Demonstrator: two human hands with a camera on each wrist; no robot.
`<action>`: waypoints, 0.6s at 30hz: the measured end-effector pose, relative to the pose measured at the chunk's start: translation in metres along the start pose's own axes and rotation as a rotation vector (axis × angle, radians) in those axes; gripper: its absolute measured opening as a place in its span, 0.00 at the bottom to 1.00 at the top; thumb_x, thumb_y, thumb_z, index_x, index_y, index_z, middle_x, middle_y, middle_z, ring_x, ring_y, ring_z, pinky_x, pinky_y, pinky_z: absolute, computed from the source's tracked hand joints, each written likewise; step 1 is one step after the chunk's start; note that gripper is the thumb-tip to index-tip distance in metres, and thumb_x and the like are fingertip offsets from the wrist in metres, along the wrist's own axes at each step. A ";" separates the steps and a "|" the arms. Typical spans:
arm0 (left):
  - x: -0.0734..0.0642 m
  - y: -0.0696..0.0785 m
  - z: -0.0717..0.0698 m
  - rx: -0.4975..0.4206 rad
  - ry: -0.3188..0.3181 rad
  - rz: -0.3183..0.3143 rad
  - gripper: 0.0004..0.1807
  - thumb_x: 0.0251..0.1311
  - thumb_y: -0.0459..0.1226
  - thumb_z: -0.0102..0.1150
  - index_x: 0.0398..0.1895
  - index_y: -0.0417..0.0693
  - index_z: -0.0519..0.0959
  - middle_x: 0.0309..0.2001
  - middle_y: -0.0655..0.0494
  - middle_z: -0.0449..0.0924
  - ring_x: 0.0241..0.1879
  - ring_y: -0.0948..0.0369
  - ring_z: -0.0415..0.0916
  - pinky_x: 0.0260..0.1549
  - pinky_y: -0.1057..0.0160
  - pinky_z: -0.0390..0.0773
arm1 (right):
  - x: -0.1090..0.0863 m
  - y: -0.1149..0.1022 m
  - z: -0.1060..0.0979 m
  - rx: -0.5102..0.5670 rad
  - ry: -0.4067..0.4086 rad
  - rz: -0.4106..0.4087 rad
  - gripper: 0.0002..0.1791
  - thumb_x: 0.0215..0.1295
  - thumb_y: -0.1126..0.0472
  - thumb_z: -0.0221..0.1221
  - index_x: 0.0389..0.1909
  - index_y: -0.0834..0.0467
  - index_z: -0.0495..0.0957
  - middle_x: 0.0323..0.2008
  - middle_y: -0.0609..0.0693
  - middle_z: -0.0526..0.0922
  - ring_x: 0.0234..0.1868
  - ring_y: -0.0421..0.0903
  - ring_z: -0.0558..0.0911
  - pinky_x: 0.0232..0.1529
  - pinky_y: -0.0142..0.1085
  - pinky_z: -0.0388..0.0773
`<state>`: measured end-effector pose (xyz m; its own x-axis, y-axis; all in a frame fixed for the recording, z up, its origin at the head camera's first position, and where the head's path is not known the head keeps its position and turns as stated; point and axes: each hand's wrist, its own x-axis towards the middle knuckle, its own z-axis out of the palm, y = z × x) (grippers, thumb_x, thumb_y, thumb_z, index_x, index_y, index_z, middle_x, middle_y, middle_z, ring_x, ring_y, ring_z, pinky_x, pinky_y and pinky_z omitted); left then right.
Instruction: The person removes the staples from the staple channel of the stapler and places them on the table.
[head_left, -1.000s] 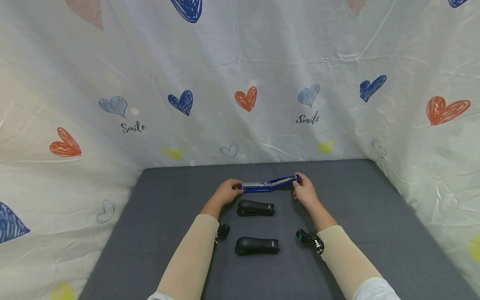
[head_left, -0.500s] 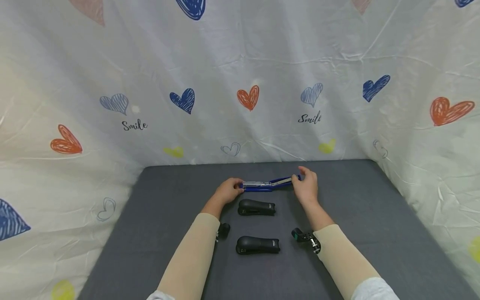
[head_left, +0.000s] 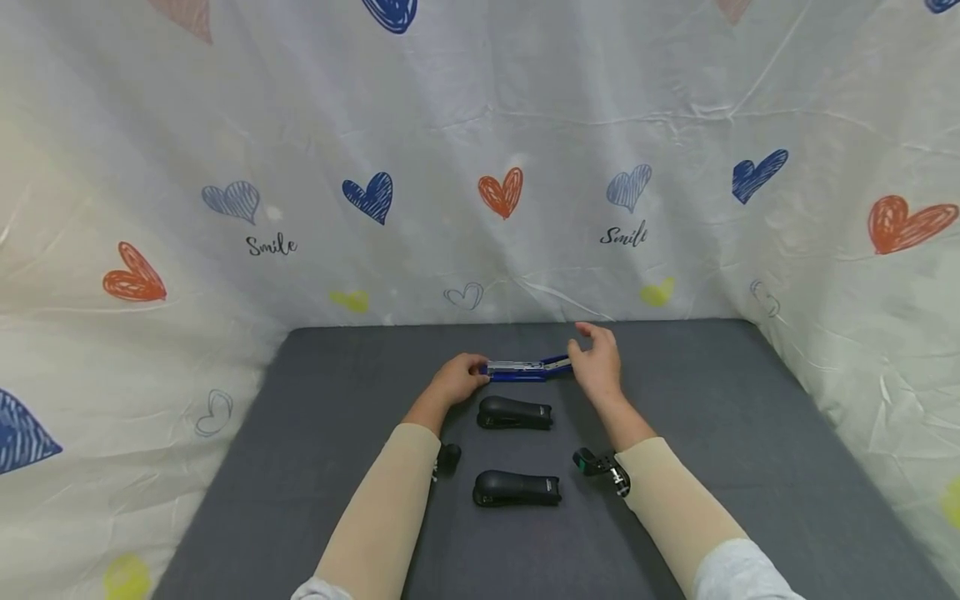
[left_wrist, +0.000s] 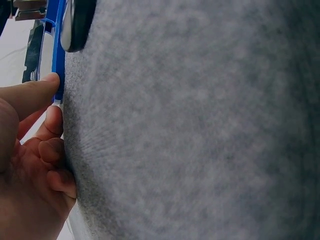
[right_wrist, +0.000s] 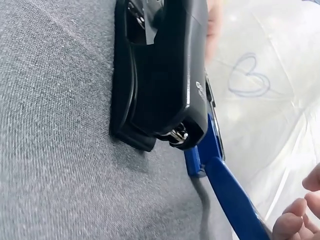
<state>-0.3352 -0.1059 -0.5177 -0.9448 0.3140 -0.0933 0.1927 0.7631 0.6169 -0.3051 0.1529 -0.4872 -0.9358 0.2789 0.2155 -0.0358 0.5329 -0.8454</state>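
A blue stapler (head_left: 517,371) lies folded out toward the back of the table, its metal magazine exposed and its right arm angled slightly up. My left hand (head_left: 453,380) pinches its left end between thumb and fingers; the left wrist view shows the thumb (left_wrist: 37,92) against the blue edge. Over the raised arm's right end is my right hand (head_left: 597,365), thumb and index finger spread apart. In the right wrist view the fingers (right_wrist: 292,220) sit right beside the blue arm (right_wrist: 232,195), partly out of frame.
Two black staplers lie on the grey table (head_left: 337,500): one (head_left: 514,413) just in front of the blue one, the other (head_left: 516,489) nearer. A white curtain (head_left: 420,125) printed with hearts hangs behind the table's back edge.
My right hand has let go of the blue stapler's right end, spread its fingers and shifted left along the raised arm. The left hand keeps its grip on the other end.
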 end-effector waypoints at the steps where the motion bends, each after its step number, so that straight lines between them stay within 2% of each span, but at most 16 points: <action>1: 0.000 0.000 0.000 0.001 0.001 -0.002 0.21 0.72 0.39 0.61 0.66 0.45 0.79 0.34 0.54 0.76 0.32 0.59 0.70 0.35 0.58 0.70 | 0.000 0.000 0.002 -0.003 -0.012 -0.002 0.22 0.72 0.62 0.58 0.65 0.63 0.76 0.61 0.60 0.74 0.40 0.57 0.77 0.45 0.47 0.72; 3: 0.000 -0.001 0.000 0.001 0.003 -0.004 0.21 0.72 0.39 0.61 0.66 0.46 0.79 0.34 0.55 0.76 0.32 0.59 0.71 0.35 0.58 0.71 | 0.001 -0.001 0.005 -0.005 -0.035 -0.010 0.22 0.72 0.63 0.58 0.65 0.63 0.77 0.59 0.60 0.75 0.40 0.56 0.77 0.45 0.47 0.72; 7: -0.001 0.000 0.000 -0.003 0.004 -0.013 0.21 0.72 0.39 0.61 0.66 0.46 0.79 0.34 0.55 0.76 0.32 0.59 0.71 0.35 0.59 0.71 | 0.000 -0.002 0.013 -0.017 -0.079 -0.034 0.22 0.71 0.62 0.59 0.64 0.63 0.77 0.56 0.59 0.78 0.31 0.51 0.74 0.38 0.43 0.71; 12: -0.001 0.000 -0.001 -0.010 0.011 -0.020 0.21 0.72 0.39 0.62 0.65 0.46 0.79 0.35 0.55 0.76 0.32 0.59 0.71 0.35 0.58 0.71 | -0.003 -0.003 0.023 -0.020 -0.189 -0.062 0.20 0.75 0.60 0.58 0.63 0.61 0.79 0.55 0.57 0.78 0.25 0.46 0.72 0.29 0.39 0.71; 18: -0.001 0.000 -0.001 -0.009 0.015 -0.023 0.20 0.72 0.39 0.62 0.65 0.46 0.80 0.35 0.55 0.76 0.33 0.59 0.71 0.35 0.58 0.71 | -0.007 -0.004 0.034 -0.048 -0.324 -0.106 0.16 0.77 0.60 0.57 0.59 0.60 0.82 0.54 0.56 0.79 0.30 0.48 0.78 0.33 0.42 0.75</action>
<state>-0.3346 -0.1062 -0.5171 -0.9528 0.2881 -0.0959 0.1687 0.7647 0.6219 -0.3101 0.1218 -0.5019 -0.9908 -0.0440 0.1279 -0.1294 0.5844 -0.8011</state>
